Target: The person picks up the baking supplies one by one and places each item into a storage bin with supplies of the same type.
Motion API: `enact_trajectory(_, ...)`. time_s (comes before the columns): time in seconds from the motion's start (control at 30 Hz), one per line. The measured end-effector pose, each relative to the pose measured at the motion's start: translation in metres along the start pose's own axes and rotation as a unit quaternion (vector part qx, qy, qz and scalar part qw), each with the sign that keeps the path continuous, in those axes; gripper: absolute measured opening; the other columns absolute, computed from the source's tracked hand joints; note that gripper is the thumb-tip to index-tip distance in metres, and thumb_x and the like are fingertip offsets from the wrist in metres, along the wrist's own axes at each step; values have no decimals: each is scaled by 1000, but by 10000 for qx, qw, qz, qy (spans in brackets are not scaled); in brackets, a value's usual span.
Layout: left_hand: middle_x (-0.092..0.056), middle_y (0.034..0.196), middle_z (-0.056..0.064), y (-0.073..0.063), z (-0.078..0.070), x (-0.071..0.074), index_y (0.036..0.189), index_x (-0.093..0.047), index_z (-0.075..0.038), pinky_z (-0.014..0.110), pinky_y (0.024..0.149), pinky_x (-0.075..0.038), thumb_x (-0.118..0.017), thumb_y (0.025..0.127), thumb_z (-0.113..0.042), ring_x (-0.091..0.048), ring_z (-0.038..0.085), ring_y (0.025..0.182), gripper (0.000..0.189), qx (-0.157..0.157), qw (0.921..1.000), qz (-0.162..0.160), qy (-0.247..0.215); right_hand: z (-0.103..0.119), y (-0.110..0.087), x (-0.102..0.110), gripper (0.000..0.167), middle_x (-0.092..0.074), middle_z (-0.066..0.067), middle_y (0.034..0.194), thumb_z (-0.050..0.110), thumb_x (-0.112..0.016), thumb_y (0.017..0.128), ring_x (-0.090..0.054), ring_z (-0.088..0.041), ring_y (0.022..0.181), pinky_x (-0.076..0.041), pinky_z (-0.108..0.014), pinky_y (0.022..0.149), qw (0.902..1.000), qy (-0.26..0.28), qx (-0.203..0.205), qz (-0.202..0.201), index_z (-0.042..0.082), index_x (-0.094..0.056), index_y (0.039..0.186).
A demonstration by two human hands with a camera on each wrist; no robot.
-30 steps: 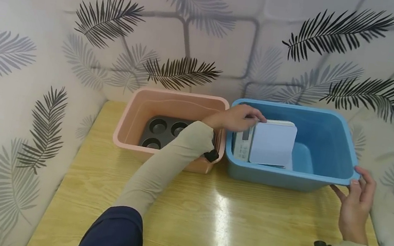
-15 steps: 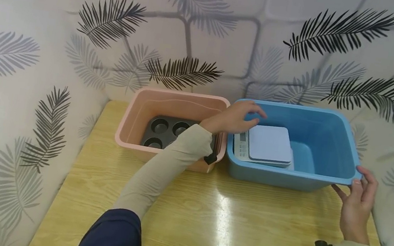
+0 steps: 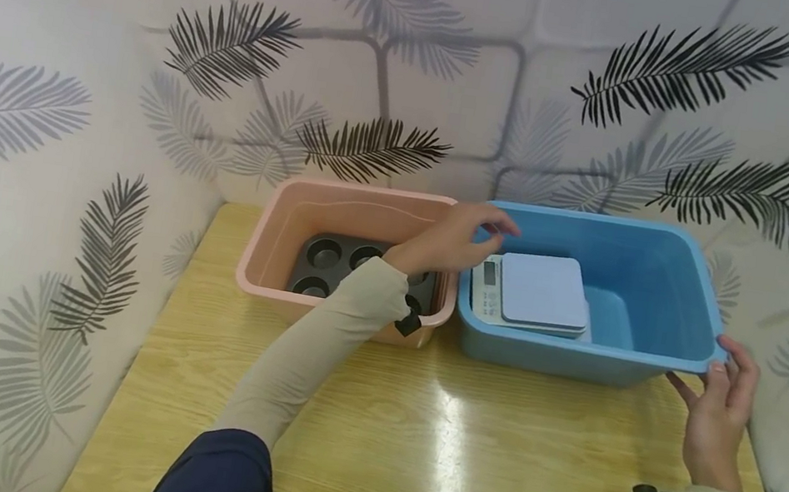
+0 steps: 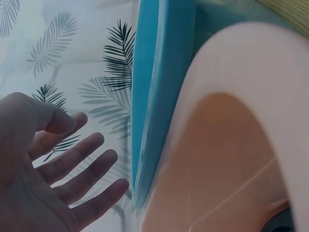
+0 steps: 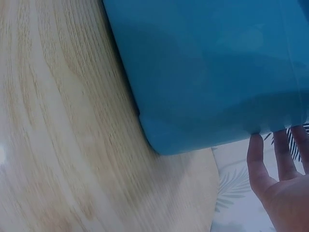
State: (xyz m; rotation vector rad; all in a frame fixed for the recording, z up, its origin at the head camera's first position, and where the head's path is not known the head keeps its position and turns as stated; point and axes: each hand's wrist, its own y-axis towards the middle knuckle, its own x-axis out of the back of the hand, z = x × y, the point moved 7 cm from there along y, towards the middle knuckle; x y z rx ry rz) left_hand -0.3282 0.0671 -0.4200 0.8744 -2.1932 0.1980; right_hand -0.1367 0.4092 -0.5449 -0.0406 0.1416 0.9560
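A white kitchen scale [image 3: 544,290] with a small display lies flat in the left part of the blue bin [image 3: 622,354]. My left hand [image 3: 452,237] hovers above where the two bins meet, left of the scale. In the left wrist view, the fingers of that left hand [image 4: 58,169] are spread and loosely bent, with nothing between them. At the front right corner of the blue bin, my right hand [image 3: 717,426] holds the rim. The right wrist view shows the fingertips of this hand [image 5: 285,188] against the bin's outer side.
A pink bin [image 3: 326,301] stands close beside the blue one, with a dark muffin tin [image 3: 343,260] inside, partly covered by my left arm. Both bins stand on a wooden table [image 3: 367,444], near the leaf-patterned wall [image 3: 419,73].
The scale, tilted up at my left hand's fingers a second ago, has come down flat in the blue bin. My left hand has let go and drawn back leftward. The right hand stays put.
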Motion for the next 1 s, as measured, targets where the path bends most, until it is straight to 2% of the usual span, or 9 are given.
enact_trajectory(0.07,-71,142,10,-4,0,2,138,-71,-6,34,115,-52,-51,112,-10,-65,22,129,33,-67,9999,-75,-64,0,0,-1,42,-47,0,155,22,-42,119,-54,-24,141,-59,-11,83,9998,62,-164,-16,22,-45,161)
enact_trajectory(0.23,-72,140,13,-19,-1,2,136,-73,-4,45,116,-53,-54,111,-9,-65,25,129,31,-177,9996,-239,-31,0,-5,-2,43,-52,3,150,19,-47,118,-61,-13,131,-61,-15,83,9961,644,-601,-40,23,-50,161)
enact_trajectory(0.37,-76,134,11,-30,-5,2,131,-76,-5,43,113,-56,-56,110,-7,-69,23,126,29,-255,9984,-497,81,4,-7,-2,47,-58,3,148,15,-55,115,-63,-11,126,-62,-15,82,9935,858,-740,-57,19,-53,162)
enact_trajectory(0.47,-78,129,10,-39,-10,3,126,-77,-5,43,109,-58,-56,109,-6,-69,21,121,27,-378,9969,-696,24,8,-7,-1,48,-59,3,152,17,-59,114,-60,-11,131,-60,-12,83,9935,732,-833,-241,19,-55,161)
enact_trajectory(0.57,-78,126,9,-46,-17,5,124,-78,-6,39,101,-59,-56,109,-5,-69,18,109,27,-560,9946,-874,-20,14,-6,-1,48,-56,3,161,21,-58,114,-54,-13,144,-57,-12,94,9956,245,-783,-443,22,-55,161)
enact_trajectory(0.7,-78,125,10,-56,-29,8,124,-78,-4,29,89,-54,-57,109,-4,-62,17,89,27,-796,9917,-999,-121,30,-8,-3,48,-57,7,158,20,-60,112,-46,-13,153,-39,-12,120,9941,-765,-272,-720,25,-57,159)
enact_trajectory(0.8,-78,125,11,-64,-37,9,126,-78,-3,23,78,-48,-58,108,-4,-55,16,74,27,-871,9910,-985,-266,45,-12,-9,49,-53,13,154,19,-62,110,-43,-12,154,-25,-23,133,9853,-1471,265,-827,26,-57,159)
enact_trajectory(0.9,-77,121,10,-72,-42,11,127,-77,-4,23,68,-45,-58,108,-4,-49,13,65,27,-917,9900,-1021,-319,60,-18,-17,51,-49,17,152,16,-65,107,-42,-11,154,-19,-31,137,9767,-1789,823,-854,25,-60,157)
enact_trajectory(1.0,-74,110,9,-81,-43,12,127,-77,-4,22,69,-46,-59,108,-6,-52,10,70,26,-904,9891,-1139,-242,76,-23,-28,51,-52,21,147,9,-69,102,-45,-7,149,-25,-28,133,9649,-1969,1564,-757,15,-64,153)
